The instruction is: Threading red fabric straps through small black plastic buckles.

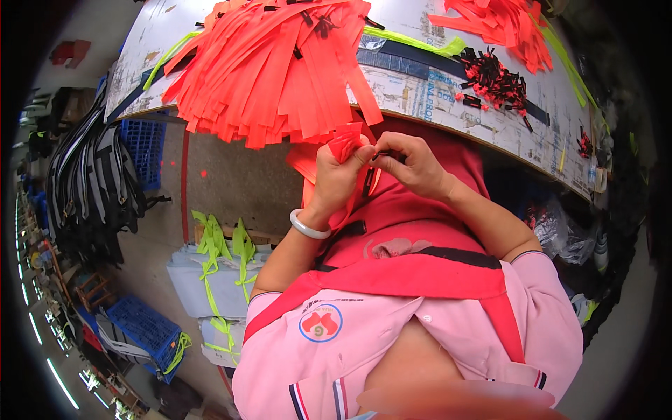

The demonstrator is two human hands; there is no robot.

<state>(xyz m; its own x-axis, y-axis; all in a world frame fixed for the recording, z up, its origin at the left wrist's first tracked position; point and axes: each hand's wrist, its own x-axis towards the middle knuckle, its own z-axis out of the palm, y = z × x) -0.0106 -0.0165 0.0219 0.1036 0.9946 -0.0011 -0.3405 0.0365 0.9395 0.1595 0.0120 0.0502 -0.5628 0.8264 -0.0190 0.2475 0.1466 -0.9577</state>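
Note:
My left hand (336,171) is closed round a folded orange-red fabric strip (346,143), in front of the table edge. Fingers and thumb of my right hand (414,166) pinch a small black piece (382,155) right beside the left fingertips. Whether that piece is joined to the strip I cannot tell. More orange-red fabric hangs below the left hand, partly over my red apron (420,231). On the table just beyond my hands lies a large fanned pile of orange-red strips (273,70), several with black pieces at their far ends.
The worn white table (399,87) carries a heap of small black-and-red pieces (493,80) and a second strip pile (507,28) at right. Yellow-green tape (413,42) lies across it. Black and grey straps (91,175) hang at left, near blue crates (143,325) and tied white bundles (199,280).

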